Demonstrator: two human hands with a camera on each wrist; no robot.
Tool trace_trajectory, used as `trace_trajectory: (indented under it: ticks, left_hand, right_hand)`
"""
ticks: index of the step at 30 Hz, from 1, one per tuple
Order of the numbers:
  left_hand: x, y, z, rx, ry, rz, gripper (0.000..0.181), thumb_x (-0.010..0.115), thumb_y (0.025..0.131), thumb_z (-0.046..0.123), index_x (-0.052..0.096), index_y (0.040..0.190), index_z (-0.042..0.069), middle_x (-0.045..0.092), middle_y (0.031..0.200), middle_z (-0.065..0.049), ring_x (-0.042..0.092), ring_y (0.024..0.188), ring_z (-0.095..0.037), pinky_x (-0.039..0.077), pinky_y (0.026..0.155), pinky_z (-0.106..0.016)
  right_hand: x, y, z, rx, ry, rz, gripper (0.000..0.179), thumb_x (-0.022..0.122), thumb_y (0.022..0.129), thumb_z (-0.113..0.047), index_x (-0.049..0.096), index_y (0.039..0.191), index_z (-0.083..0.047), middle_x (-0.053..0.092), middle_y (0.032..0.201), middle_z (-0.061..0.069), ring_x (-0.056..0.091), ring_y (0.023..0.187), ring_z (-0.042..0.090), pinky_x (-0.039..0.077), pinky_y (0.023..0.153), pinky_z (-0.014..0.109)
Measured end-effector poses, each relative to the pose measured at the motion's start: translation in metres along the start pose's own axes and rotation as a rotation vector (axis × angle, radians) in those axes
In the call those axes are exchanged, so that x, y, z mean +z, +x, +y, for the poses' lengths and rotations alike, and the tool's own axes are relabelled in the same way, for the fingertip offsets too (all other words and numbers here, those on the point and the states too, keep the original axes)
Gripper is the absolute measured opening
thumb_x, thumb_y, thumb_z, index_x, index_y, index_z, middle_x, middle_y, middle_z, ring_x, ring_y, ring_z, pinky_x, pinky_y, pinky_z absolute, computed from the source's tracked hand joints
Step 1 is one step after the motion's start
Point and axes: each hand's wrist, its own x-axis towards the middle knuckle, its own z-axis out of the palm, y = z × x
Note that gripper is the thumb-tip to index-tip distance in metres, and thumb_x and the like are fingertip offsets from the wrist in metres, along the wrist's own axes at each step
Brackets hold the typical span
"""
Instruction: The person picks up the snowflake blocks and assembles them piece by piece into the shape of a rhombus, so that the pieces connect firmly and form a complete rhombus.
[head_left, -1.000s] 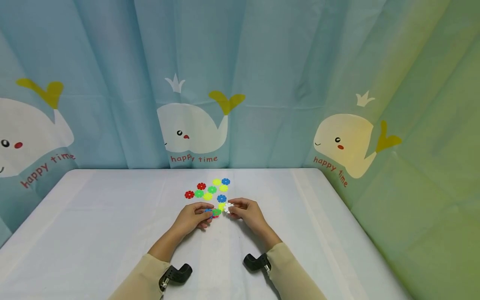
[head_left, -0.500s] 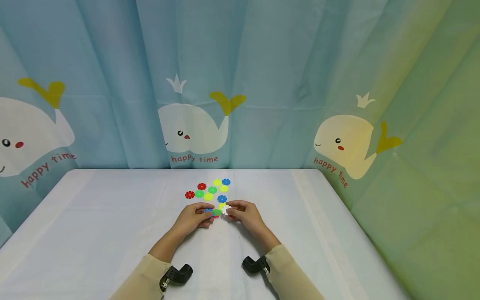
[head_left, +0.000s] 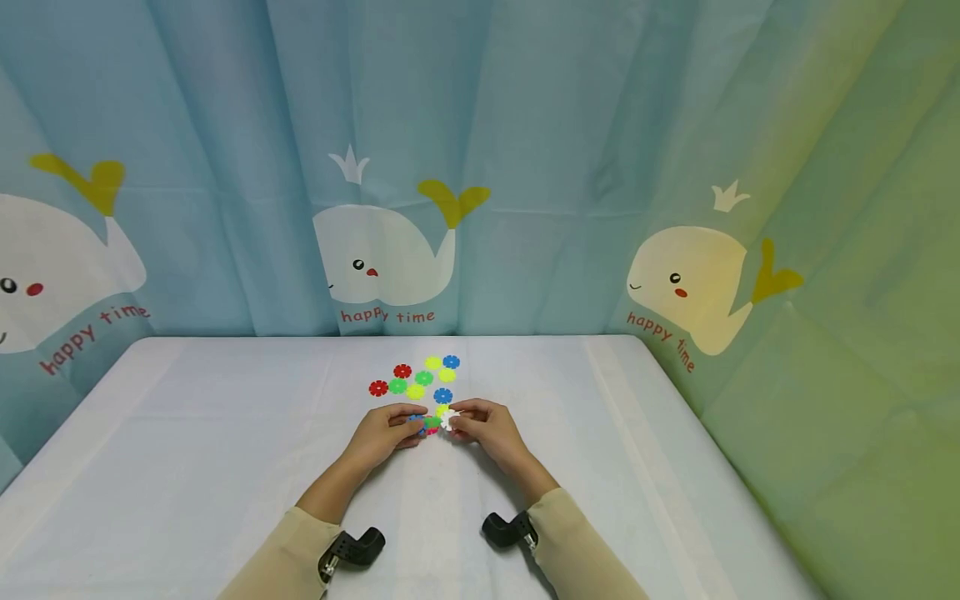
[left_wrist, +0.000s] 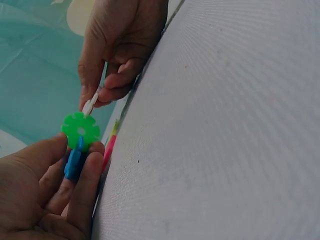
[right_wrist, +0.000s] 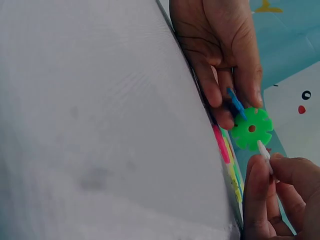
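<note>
My left hand [head_left: 382,432] pinches a blue notched plastic snowflake disc [left_wrist: 73,164] between thumb and fingers. A green snowflake disc [left_wrist: 71,124] is joined to it edge-on, the two standing crosswise, as the left wrist view shows. From the other side, my right hand [head_left: 491,428] holds a white snowflake disc [right_wrist: 265,154] between thumb and forefinger. In both wrist views the white disc's edge meets the green disc's rim, opposite the blue one. The hands face each other low over the white table [head_left: 420,525].
Several loose snowflake discs lie just beyond the hands, among them a red disc [head_left: 378,388], a yellow disc [head_left: 416,392] and a blue disc [head_left: 443,396]. A pinkish-red disc [right_wrist: 220,142] lies close under the hands. A whale-print curtain [head_left: 540,167] hangs behind the table.
My right hand has moved slightly left, bringing the white disc from beside the green disc up to its edge. The left hand has stayed nearly in place.
</note>
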Motion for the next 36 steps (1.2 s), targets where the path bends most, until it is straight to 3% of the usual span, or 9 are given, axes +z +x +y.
trace_trajectory:
  ticks: [9, 22, 36]
  left_hand:
    - [-0.0017, -0.0006, 0.0004, 0.008, -0.012, -0.008, 0.030, 0.067, 0.093, 0.012, 0.067, 0.120, -0.003, 0.072, 0.108, -0.017, 0.071, 0.087, -0.017, 0.060, 0.078, -0.030]
    - [-0.0036, -0.0010, 0.0037, -0.027, -0.055, -0.059, 0.033, 0.065, 0.095, 0.013, 0.064, 0.123, -0.003, 0.074, 0.096, -0.017, 0.073, 0.083, -0.018, 0.059, 0.075, -0.028]
    - [-0.0037, 0.0009, -0.0004, -0.026, 0.005, -0.047, 0.026, 0.066, 0.093, 0.013, 0.071, 0.115, 0.000, 0.075, 0.096, -0.015, 0.074, 0.081, -0.016, 0.059, 0.073, -0.024]
  right_hand:
    - [0.0026, -0.0011, -0.0019, 0.020, 0.009, 0.011, 0.027, 0.066, 0.090, -0.001, 0.065, 0.114, 0.012, 0.070, 0.081, 0.003, 0.066, 0.068, 0.006, 0.058, 0.066, 0.021]
    - [0.0026, -0.0013, -0.0024, 0.037, 0.057, 0.001, 0.028, 0.066, 0.090, 0.000, 0.063, 0.116, 0.012, 0.069, 0.079, 0.000, 0.065, 0.067, 0.005, 0.056, 0.063, 0.019]
    - [0.0024, -0.0027, -0.0034, 0.038, 0.030, -0.025, 0.025, 0.064, 0.092, 0.002, 0.064, 0.113, 0.013, 0.071, 0.084, 0.006, 0.066, 0.069, 0.006, 0.057, 0.066, 0.020]
